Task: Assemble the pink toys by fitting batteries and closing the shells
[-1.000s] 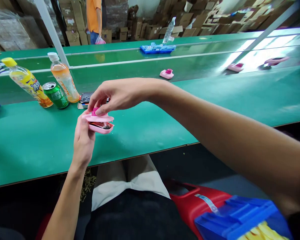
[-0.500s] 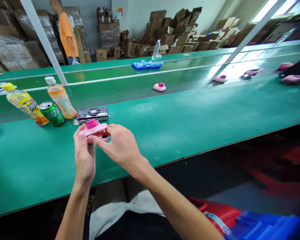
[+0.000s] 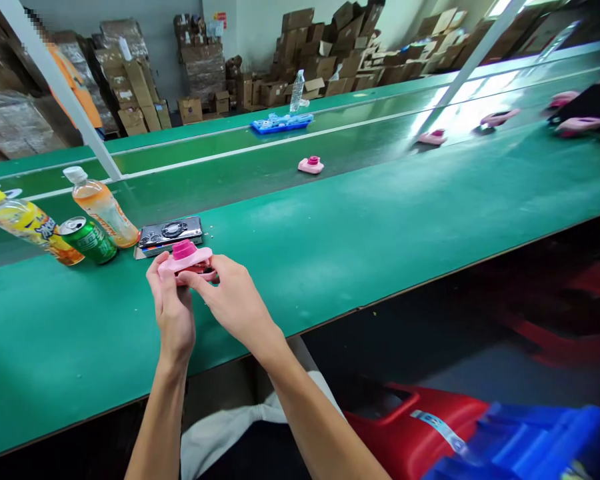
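A pink toy camera point(image 3: 186, 257) with a darker pink lens is held up above the green bench, lens upward. Its two shell halves stand slightly apart on the right side, and reddish and dark parts show in the gap. My left hand point(image 3: 174, 313) grips the camera's left end, fingers behind and thumb in front. My right hand point(image 3: 233, 293) pinches its right end beside the gap. Just beyond them lies a dark phone point(image 3: 173, 229) with a ring on its back, on top of a small flat box. The fingers hide part of the lower shell.
Two drink bottles point(image 3: 103, 208) point(image 3: 33, 227) and a green can point(image 3: 87, 239) stand at the left. On the belt point(image 3: 220, 183) sit several pink camera pieces point(image 3: 311, 165) and a blue tray point(image 3: 281, 123). A red stool point(image 3: 405, 427) and blue crate point(image 3: 535, 440) are at lower right.
The view has shifted, so bottles and phone sit further left. The gap between the camera's shell halves looks narrower, with both hands still on it. The person in orange is now partly behind the post.
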Tool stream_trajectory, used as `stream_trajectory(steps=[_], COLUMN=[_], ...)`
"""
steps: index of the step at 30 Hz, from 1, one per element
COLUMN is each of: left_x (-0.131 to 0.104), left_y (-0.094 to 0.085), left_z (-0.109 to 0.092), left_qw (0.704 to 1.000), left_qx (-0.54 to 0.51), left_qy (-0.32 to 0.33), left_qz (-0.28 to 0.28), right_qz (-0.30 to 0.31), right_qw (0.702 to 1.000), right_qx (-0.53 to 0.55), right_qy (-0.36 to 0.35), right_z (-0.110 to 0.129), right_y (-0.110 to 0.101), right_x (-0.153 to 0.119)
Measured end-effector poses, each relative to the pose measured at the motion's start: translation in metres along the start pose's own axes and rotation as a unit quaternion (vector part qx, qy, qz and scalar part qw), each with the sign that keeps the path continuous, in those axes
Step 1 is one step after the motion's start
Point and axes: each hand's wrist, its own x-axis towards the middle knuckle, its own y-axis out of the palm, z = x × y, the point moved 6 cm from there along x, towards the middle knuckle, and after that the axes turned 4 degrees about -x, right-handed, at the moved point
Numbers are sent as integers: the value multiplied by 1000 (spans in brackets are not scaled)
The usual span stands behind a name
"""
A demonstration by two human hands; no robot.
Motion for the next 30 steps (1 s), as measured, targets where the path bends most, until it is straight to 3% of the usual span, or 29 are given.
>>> stream_trajectory(steps=[4, 7, 11, 16, 19, 23, 25, 30], left_x=[2, 5, 10, 12, 15, 16, 11, -12], left_y=[3, 6, 10, 15, 12, 7, 6, -20], left_z=[4, 1, -3, -10, -13, -13, -12, 7], left_qw=[1000, 999, 999, 995, 991, 989, 991, 997], left_qx=[23, 48, -14, -97, -133, -147, -127, 1], left_qy=[3, 23, 21, 12, 4, -21, -32, -74], left_qz=[1, -4, -23, -4, 10, 12, 15, 4], right_qz=[-54, -87, -128, -173, -163, -163, -152, -10], right_qw=[996, 991, 982, 965, 961, 963, 968, 991], right_qx=[66, 79, 49, 38, 49, 146, 143, 73], right_qy=[-1, -56, -129, -195, -218, -157, -139, -112], right_z=[-7, -6, -9, -18, -19, -24, -22, -11], right_y=[-1, -3, -6, -8, -6, -11, -14, -12], right_x=[-1, -4, -8, -21, -28, -21, -16, -25])
